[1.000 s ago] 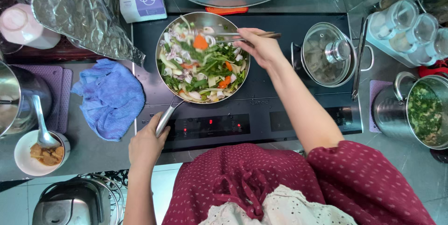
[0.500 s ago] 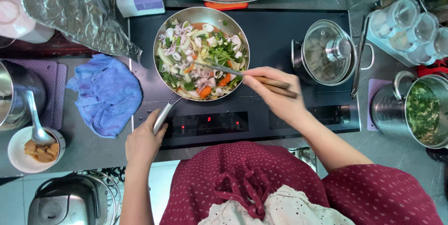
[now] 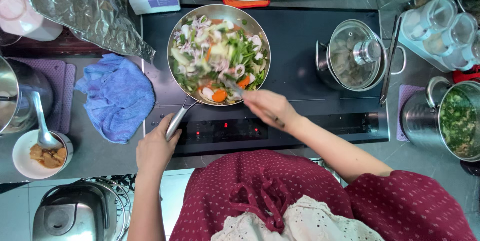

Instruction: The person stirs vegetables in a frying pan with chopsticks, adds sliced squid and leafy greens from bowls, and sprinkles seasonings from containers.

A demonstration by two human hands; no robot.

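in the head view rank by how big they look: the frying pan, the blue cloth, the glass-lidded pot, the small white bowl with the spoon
1. frying pan
2. blue cloth
3. glass-lidded pot, close to the cloth in apparent size, so that order is unsure
4. small white bowl

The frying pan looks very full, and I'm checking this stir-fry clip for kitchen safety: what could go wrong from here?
1. The frying pan is heaped with vegetables; the right hand stirs near the rim, so pieces could spill onto the cooktop.
2. The blue cloth lies right beside the cooktop edge and might get scorched if it slides over.
3. The left hand grips only the handle end; the pan could tip.
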